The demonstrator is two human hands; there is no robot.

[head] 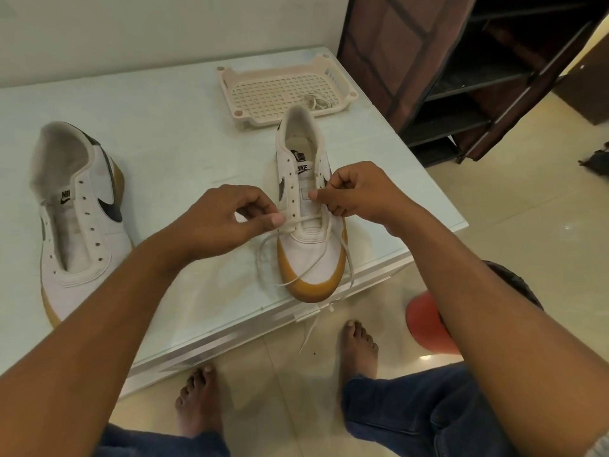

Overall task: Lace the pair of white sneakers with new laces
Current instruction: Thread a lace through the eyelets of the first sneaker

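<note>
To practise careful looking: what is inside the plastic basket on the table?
A bundled white lace lies in the basket, near its front right corner. The near wall hides a strip of floor.

My right hand (356, 189) hides the sneaker's (306, 240) right eyelets; behind that sneaker, the bundle (315, 102) in the basket (263, 121) is too small for me to read.

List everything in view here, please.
sneaker being laced: 1, white, tan sole, table's near edge
unlaced sneaker: 1, white, tan sole, table's left
lace: 1, white, through lowest eyelets, one end hanging off the table
spare lace: 1, white, in the basket
basket: 1, cream, table's far side
table: 1, white, centre
rack: 1, dark, back right
round object: 1, red, floor right
feet: 2, bare, floor
left hand: 1, pinches lace
right hand: 1, pinches lace
</note>
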